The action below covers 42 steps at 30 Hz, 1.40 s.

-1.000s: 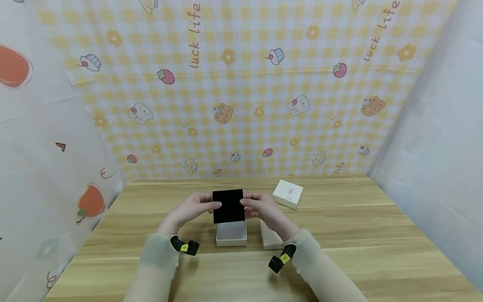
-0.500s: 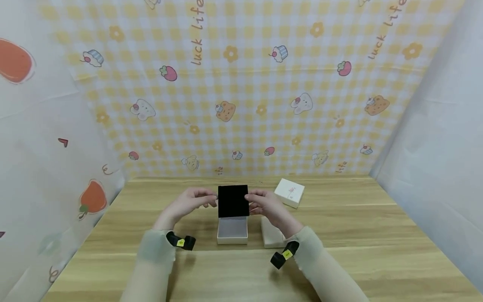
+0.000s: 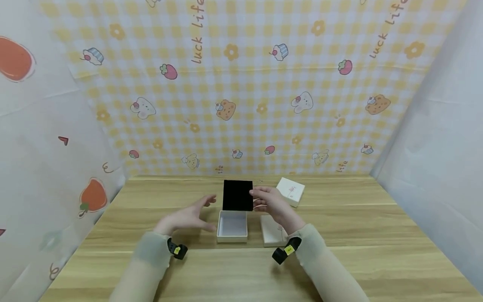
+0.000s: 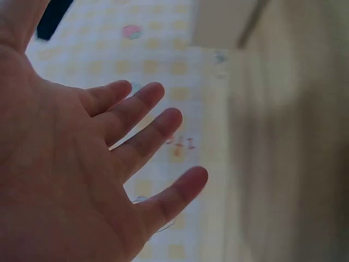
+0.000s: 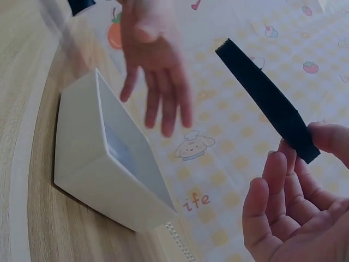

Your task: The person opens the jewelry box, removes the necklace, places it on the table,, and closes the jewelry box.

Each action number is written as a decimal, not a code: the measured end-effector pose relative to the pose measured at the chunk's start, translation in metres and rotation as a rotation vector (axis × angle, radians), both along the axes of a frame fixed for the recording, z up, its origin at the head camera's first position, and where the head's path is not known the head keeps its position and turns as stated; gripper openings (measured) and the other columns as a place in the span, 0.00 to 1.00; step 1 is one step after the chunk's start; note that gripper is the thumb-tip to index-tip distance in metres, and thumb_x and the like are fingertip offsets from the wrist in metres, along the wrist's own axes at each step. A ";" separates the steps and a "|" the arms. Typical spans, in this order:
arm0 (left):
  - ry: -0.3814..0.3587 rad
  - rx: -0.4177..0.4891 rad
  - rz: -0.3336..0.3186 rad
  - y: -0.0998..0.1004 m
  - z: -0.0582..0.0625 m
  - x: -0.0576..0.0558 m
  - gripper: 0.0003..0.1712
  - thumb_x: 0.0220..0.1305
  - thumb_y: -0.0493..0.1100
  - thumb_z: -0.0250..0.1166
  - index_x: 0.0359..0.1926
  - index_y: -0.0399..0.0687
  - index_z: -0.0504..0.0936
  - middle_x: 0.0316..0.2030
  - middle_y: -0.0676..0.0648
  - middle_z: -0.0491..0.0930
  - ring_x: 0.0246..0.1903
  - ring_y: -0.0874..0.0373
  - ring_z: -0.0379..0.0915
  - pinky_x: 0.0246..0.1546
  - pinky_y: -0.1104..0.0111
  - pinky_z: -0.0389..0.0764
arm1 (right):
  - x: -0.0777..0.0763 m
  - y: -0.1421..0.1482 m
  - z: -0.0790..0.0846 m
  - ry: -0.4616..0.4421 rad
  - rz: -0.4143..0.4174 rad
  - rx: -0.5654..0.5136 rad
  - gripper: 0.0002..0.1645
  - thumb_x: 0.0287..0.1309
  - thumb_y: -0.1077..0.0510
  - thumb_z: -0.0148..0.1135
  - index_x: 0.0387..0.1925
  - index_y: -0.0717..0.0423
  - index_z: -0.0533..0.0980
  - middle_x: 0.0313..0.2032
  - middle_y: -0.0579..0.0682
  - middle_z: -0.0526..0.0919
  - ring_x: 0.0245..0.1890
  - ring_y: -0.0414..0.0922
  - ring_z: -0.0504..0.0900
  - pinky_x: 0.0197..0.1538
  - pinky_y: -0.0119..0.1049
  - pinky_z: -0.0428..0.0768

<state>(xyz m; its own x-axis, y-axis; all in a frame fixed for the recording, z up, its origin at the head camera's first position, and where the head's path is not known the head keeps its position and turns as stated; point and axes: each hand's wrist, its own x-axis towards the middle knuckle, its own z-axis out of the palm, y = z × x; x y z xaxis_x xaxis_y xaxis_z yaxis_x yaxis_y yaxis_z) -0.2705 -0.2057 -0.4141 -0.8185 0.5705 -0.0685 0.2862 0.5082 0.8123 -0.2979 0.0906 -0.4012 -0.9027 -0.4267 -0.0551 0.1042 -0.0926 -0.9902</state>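
Note:
A black foam pad (image 3: 238, 195), square and seen edge-on as a thick slab in the right wrist view, is held above the table. My right hand (image 3: 273, 205) pinches its right edge between thumb and fingers. Beneath and in front of the pad stands an open white box (image 3: 232, 239) with a pale inside. My left hand (image 3: 188, 217) is beside the box on its left, fingers and thumb spread and holding nothing. In the left wrist view the palm of the left hand (image 4: 82, 158) shows bare.
A white lid or box (image 3: 272, 237) lies partly under my right wrist. Behind my right hand sits a white box (image 3: 289, 189) with a pink print. A thin beaded strip (image 5: 180, 242) shows beside the open box; its kind is unclear. A patterned cloth (image 3: 241, 105) backs the wooden table (image 3: 241, 272).
My left hand has let go of the foam pad, lowered and spread its fingers. The right hand has carried the pad slightly right and back, uncovering more of the open box.

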 end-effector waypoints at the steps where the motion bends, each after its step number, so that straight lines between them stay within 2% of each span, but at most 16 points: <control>1: 0.000 -0.009 -0.013 0.001 -0.003 0.001 0.63 0.51 0.51 0.75 0.74 0.36 0.43 0.72 0.35 0.48 0.69 0.36 0.45 0.64 0.41 0.53 | -0.001 0.000 0.000 -0.002 -0.004 0.003 0.09 0.67 0.57 0.56 0.42 0.58 0.77 0.33 0.46 0.82 0.29 0.41 0.80 0.38 0.36 0.79; 8: 0.016 -0.034 -0.074 0.010 -0.016 0.004 0.64 0.47 0.48 0.77 0.72 0.28 0.44 0.72 0.31 0.48 0.70 0.35 0.45 0.66 0.47 0.53 | -0.002 0.002 0.000 -0.011 -0.046 0.020 0.13 0.66 0.57 0.57 0.45 0.63 0.77 0.31 0.45 0.82 0.27 0.40 0.79 0.36 0.34 0.79; 13: 0.044 -0.098 -0.025 0.017 -0.018 0.006 0.64 0.43 0.50 0.79 0.72 0.30 0.50 0.70 0.34 0.55 0.68 0.39 0.53 0.65 0.49 0.57 | -0.001 0.002 0.000 -0.015 -0.070 0.027 0.13 0.66 0.57 0.58 0.45 0.63 0.77 0.30 0.45 0.81 0.27 0.39 0.79 0.35 0.34 0.78; 17: 0.115 -0.218 0.019 0.021 -0.018 0.008 0.63 0.39 0.55 0.79 0.71 0.36 0.57 0.67 0.38 0.62 0.66 0.41 0.57 0.63 0.42 0.56 | -0.001 0.002 -0.001 -0.013 -0.078 0.045 0.13 0.66 0.57 0.58 0.45 0.62 0.78 0.31 0.45 0.82 0.27 0.40 0.79 0.36 0.34 0.78; 21: 0.162 -0.280 0.044 0.024 -0.017 0.009 0.61 0.37 0.57 0.79 0.70 0.40 0.60 0.66 0.40 0.65 0.65 0.40 0.58 0.59 0.36 0.53 | -0.003 0.002 -0.002 0.003 -0.083 0.064 0.14 0.65 0.56 0.58 0.46 0.62 0.79 0.31 0.45 0.82 0.28 0.40 0.80 0.38 0.35 0.77; 26: 0.169 -0.278 0.065 0.026 -0.018 0.010 0.60 0.37 0.56 0.80 0.69 0.39 0.61 0.65 0.40 0.66 0.64 0.39 0.58 0.58 0.33 0.52 | -0.004 0.002 -0.003 0.018 -0.066 0.074 0.20 0.65 0.55 0.59 0.51 0.66 0.77 0.32 0.45 0.83 0.28 0.39 0.80 0.36 0.34 0.77; 31: 0.167 -0.272 0.078 0.027 -0.021 0.011 0.60 0.36 0.55 0.81 0.68 0.39 0.63 0.64 0.40 0.67 0.63 0.39 0.59 0.57 0.33 0.52 | -0.004 0.001 -0.005 0.022 -0.068 0.088 0.27 0.65 0.55 0.59 0.59 0.69 0.71 0.32 0.44 0.83 0.27 0.38 0.80 0.35 0.32 0.76; 36: 0.167 -0.273 0.086 0.028 -0.022 0.010 0.58 0.37 0.55 0.81 0.68 0.39 0.64 0.63 0.40 0.68 0.63 0.40 0.60 0.57 0.32 0.52 | -0.004 -0.001 -0.005 0.017 -0.115 0.130 0.31 0.63 0.55 0.60 0.65 0.62 0.67 0.29 0.46 0.82 0.27 0.40 0.79 0.35 0.33 0.76; 42: 0.151 -0.282 0.101 0.028 -0.021 0.010 0.59 0.37 0.55 0.80 0.68 0.39 0.63 0.64 0.39 0.66 0.64 0.39 0.58 0.57 0.31 0.49 | -0.001 -0.001 -0.002 0.064 -0.127 0.192 0.30 0.63 0.55 0.62 0.64 0.59 0.68 0.31 0.46 0.83 0.29 0.41 0.80 0.42 0.42 0.79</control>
<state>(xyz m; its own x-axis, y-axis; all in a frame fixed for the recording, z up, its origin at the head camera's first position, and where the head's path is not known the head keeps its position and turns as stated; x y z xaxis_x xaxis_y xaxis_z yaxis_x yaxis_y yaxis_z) -0.2608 -0.1775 -0.4355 -0.8827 0.4621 -0.0856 0.3298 0.7390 0.5875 -0.2989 0.0900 -0.4033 -0.9526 -0.2970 -0.0654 0.0403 0.0898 -0.9951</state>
